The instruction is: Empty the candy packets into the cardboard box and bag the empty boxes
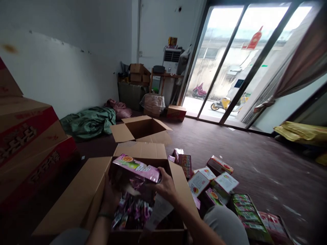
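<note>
A purple box [139, 169] printed with a cut passion fruit is held tilted above an open cardboard carton [146, 151]. My right hand [165, 185] grips its right end, thumb on top. At the left end, my left hand [112, 189] is closed around the box's lower side; shadow and the box partly hide its fingers. Below the box, small shiny purple packets [134, 209] fill the carton's inside. A pale sheet, perhaps a plastic or paper flap [159, 211], lies beside them near my right forearm.
Several fruit-printed boxes [199, 183] lie scattered to the right, with an open green tray of packets [249, 212] nearer me. A second open carton [148, 129] stands ahead. Red-and-brown cartons [33, 136] are stacked left, near a green cloth heap [89, 119]. Glass sliding doors [222, 68] are at the back right.
</note>
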`<act>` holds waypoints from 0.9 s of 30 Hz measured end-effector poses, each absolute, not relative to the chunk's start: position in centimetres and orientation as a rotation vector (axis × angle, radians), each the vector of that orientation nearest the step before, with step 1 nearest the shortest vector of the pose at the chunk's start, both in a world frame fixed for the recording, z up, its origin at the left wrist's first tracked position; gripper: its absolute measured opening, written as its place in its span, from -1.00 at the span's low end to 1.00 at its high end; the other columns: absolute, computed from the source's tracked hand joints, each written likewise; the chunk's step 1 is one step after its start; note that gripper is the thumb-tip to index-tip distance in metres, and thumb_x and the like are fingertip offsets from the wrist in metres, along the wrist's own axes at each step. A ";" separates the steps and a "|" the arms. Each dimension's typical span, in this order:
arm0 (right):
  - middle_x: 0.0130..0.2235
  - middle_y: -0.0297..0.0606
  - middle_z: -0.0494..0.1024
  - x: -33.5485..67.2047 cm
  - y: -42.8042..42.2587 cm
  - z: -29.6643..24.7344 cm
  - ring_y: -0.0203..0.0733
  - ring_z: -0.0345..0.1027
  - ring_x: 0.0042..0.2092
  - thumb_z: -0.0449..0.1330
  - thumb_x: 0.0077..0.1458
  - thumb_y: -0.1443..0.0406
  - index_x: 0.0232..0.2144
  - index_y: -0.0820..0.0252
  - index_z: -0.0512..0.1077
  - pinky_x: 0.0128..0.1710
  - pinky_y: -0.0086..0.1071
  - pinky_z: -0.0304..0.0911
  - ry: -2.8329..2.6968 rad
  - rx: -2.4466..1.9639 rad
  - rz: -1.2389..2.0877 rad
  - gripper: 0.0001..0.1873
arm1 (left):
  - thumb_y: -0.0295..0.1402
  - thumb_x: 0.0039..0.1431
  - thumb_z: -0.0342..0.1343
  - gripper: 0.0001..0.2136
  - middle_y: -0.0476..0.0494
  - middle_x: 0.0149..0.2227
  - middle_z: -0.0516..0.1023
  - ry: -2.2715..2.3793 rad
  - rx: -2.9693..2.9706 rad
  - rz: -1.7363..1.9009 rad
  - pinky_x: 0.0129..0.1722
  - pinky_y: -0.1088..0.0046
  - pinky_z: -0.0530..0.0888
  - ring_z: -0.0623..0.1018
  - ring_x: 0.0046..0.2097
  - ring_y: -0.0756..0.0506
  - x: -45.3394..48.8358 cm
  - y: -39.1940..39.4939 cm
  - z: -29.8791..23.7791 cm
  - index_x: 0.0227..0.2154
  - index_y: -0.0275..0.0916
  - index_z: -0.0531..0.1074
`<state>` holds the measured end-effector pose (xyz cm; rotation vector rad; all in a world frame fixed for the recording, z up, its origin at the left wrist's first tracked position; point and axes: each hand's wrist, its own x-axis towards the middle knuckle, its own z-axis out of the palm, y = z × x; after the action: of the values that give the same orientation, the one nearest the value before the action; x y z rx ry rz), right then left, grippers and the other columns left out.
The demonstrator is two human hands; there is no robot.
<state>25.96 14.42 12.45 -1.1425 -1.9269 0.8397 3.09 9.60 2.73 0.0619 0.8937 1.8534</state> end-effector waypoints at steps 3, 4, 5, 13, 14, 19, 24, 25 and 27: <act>-0.19 -0.27 0.58 27.5 13.9 12.1 -0.04 0.43 -0.17 0.43 -0.28 0.16 -0.04 0.11 0.41 -0.17 -0.29 0.30 -1.975 -1.149 0.840 -0.32 | 0.25 0.21 -0.20 -0.29 -0.23 0.22 0.41 1.042 0.024 1.861 -0.09 0.26 0.53 0.57 0.02 -0.19 1.6 8.2 2.8 0.36 0.10 0.06; -0.17 -0.27 0.58 27.8 13.8 12.0 -0.04 0.43 -0.16 0.43 -0.27 0.16 -0.02 0.11 0.41 -0.16 -0.29 0.30 -2.000 -1.140 0.841 -0.32 | 0.25 0.21 -0.21 -0.28 -0.25 0.24 0.39 1.043 0.051 1.853 -0.05 0.24 0.52 0.55 0.05 -0.21 1.4 7.9 3.1 0.36 0.07 0.07; -0.15 -0.26 0.58 28.1 13.7 11.9 -0.03 0.43 -0.14 0.42 -0.26 0.17 0.00 0.10 0.41 -0.14 -0.28 0.30 -2.017 -1.131 0.842 -0.31 | 0.23 0.23 -0.19 -0.29 -0.27 0.22 0.42 1.007 0.114 1.845 -0.02 0.23 0.51 0.54 0.08 -0.24 1.3 7.8 3.4 0.34 -0.02 0.15; -0.08 -0.23 0.58 29.7 14.4 10.6 0.03 0.45 -0.12 0.41 -0.26 0.19 0.11 0.04 0.37 -0.11 -0.23 0.29 -2.096 -1.163 0.847 -0.20 | -0.07 0.10 0.25 -0.57 -0.20 0.01 0.62 1.022 0.569 2.156 0.27 0.25 0.29 0.42 0.23 -0.29 3.4 8.8 6.5 -0.07 -0.28 0.59; -0.07 -0.22 0.59 29.9 14.5 10.4 0.05 0.45 -0.10 0.42 -0.28 0.19 0.10 0.04 0.38 -0.09 -0.21 0.29 -2.066 -1.194 0.880 -0.19 | -0.08 0.09 0.27 -0.57 -0.19 0.01 0.62 1.031 0.607 2.157 0.29 0.26 0.26 0.39 0.25 -0.29 3.5 8.8 6.9 -0.08 -0.28 0.59; 0.01 -0.19 0.56 30.7 14.4 9.4 0.09 0.41 0.03 0.44 -0.22 0.09 0.09 0.10 0.39 0.03 -0.17 0.31 -1.789 -1.229 1.188 -0.22 | 0.03 0.15 0.16 -0.49 -0.27 0.11 0.55 0.999 0.626 2.047 0.27 0.22 0.27 0.40 0.24 -0.27 2.2 8.8 8.0 -0.01 -0.28 0.56; 0.06 -0.17 0.52 31.7 15.0 9.1 0.03 0.41 0.03 0.44 -0.18 0.06 0.13 0.12 0.33 -0.04 -0.25 0.34 -1.649 -1.102 1.428 -0.18 | -0.28 0.18 0.15 -0.83 -0.27 -0.13 0.62 1.187 0.206 1.832 0.14 0.22 0.40 0.51 0.11 -0.23 1.4 8.8 4.9 -0.28 -0.28 0.55; 0.04 -0.19 0.53 31.8 15.1 9.1 0.01 0.42 0.00 0.44 -0.17 0.05 0.12 0.11 0.34 -0.06 -0.27 0.35 -1.619 -1.080 1.474 -0.20 | -0.34 0.16 0.15 -0.88 -0.28 -0.23 0.63 1.149 0.171 1.777 0.08 0.19 0.44 0.54 0.06 -0.26 1.9 8.8 4.1 -0.36 -0.29 0.52; -0.01 -0.21 0.56 31.8 15.0 9.0 -0.03 0.45 -0.05 0.42 -0.15 0.03 0.09 0.11 0.37 -0.08 -0.29 0.35 -1.548 -1.036 1.572 -0.25 | -0.42 0.13 0.16 -0.94 -0.27 -0.32 0.63 1.051 0.153 1.702 0.01 0.16 0.48 0.58 0.00 -0.29 3.7 8.6 2.8 -0.40 -0.29 0.49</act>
<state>31.75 14.96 9.04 -1.0361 -1.5480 1.5719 3.68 8.58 2.83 0.1532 1.0507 1.7019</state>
